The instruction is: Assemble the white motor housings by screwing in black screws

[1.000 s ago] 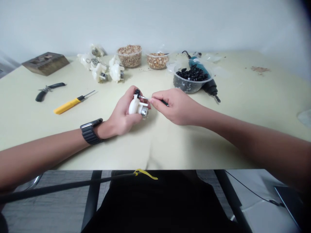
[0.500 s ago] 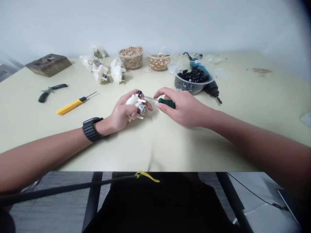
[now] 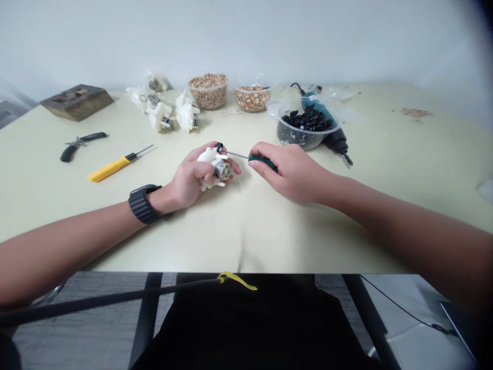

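Note:
My left hand (image 3: 188, 177), with a dark watch on the wrist, is closed around a white plastic housing (image 3: 208, 156) that has a small metal motor (image 3: 223, 171) set in it. A small black piece (image 3: 219, 147) sits at the top of the housing, by my left fingertips. In my right hand (image 3: 292, 169) is a screwdriver (image 3: 262, 162) with a dark green handle, gripped between thumb and fingers. Its thin metal shaft points left and its tip meets the black piece; the exact contact is too small to make out.
Pliers (image 3: 80, 146), a yellow-handled screwdriver (image 3: 111, 168) and a block (image 3: 77, 103) lie left. Several similar white housings (image 3: 187, 115) stand behind. Tubs of small tan pieces (image 3: 208, 92), mixed pieces (image 3: 252, 98) and black parts (image 3: 308, 123) line the back, beside a teal power tool (image 3: 337, 141).
My right fingers have closed further around the screwdriver handle, covering more of it. The housing has shifted slightly left and turned a little in my left hand.

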Demonstrator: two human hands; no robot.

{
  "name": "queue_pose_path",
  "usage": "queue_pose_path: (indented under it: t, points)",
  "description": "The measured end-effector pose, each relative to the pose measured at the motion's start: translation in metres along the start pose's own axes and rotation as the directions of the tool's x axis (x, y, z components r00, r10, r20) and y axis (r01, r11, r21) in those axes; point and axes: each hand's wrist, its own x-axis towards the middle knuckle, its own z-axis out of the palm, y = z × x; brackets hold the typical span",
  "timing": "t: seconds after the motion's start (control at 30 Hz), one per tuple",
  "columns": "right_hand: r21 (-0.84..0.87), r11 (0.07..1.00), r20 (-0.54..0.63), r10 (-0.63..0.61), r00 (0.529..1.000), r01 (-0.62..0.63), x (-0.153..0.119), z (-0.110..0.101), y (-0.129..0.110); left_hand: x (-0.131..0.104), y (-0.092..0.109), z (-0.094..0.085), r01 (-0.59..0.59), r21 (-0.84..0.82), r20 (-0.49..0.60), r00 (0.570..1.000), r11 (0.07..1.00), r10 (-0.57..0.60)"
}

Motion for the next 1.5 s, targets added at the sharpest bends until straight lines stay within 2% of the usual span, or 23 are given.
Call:
queue_pose_path:
  t: [0.13,0.23,0.33,0.47,0.63,0.77,0.9,0.97,1.07,1.2,1.3,1.5]
  points:
    - [0.052,0.998,0.007,0.026,1.0,-0.026,0.0,0.001,-0.003,0.0,-0.001,-0.002,-0.004,0.017,0.023,1.0,1.0,0.003]
    - [0.044,0.999,-0.004,-0.018,1.0,0.018,0.0,0.003,-0.005,-0.002,0.0,-0.002,0.004,0.052,0.041,0.999,0.999,-0.006]
    - [-0.181,0.982,-0.087,-0.071,0.994,0.054,0.0,0.007,-0.009,-0.003,0.0,-0.001,-0.007,0.067,0.032,0.999,0.998,0.005]
    - [-0.507,0.861,-0.121,-0.119,0.985,0.042,0.0,0.01,-0.016,-0.003,-0.001,-0.001,-0.031,0.085,0.036,0.999,0.996,0.028]
    - [-0.63,0.771,-0.091,-0.195,0.977,0.095,0.0,0.01,-0.023,-0.002,0.0,-0.001,-0.021,0.077,0.032,0.999,0.997,0.018]
    - [-0.576,0.811,-0.05,-0.163,0.985,0.105,0.001,0.01,-0.026,-0.003,-0.001,-0.001,-0.04,0.093,0.048,0.998,0.995,0.035]
    - [-0.368,0.93,-0.032,-0.044,0.999,0.029,0.004,0.01,-0.025,-0.002,-0.001,-0.002,-0.055,0.107,0.053,0.997,0.993,0.049]
    - [-0.301,0.954,-0.028,-0.023,0.999,0.013,0.005,0.011,-0.024,-0.002,-0.001,-0.002,-0.054,0.101,0.054,0.997,0.993,0.048]
    - [-0.373,0.928,-0.041,-0.045,0.998,0.027,0.005,0.011,-0.026,-0.002,-0.001,-0.002,-0.064,0.103,0.07,0.996,0.993,0.057]
    - [-0.551,0.832,-0.008,-0.082,0.997,0.064,0.003,0.009,-0.034,-0.004,-0.002,-0.002,-0.089,0.146,0.079,0.994,0.985,0.078]
    - [-0.555,0.83,0.041,-0.042,0.998,0.058,0.004,0.008,-0.036,-0.006,-0.003,0.0,-0.097,0.172,0.065,0.994,0.98,0.087]
    - [-0.265,0.964,0.038,0.007,0.999,0.003,0.01,0.01,-0.024,-0.01,0.002,0.005,-0.069,0.253,0.025,0.998,0.965,0.065]
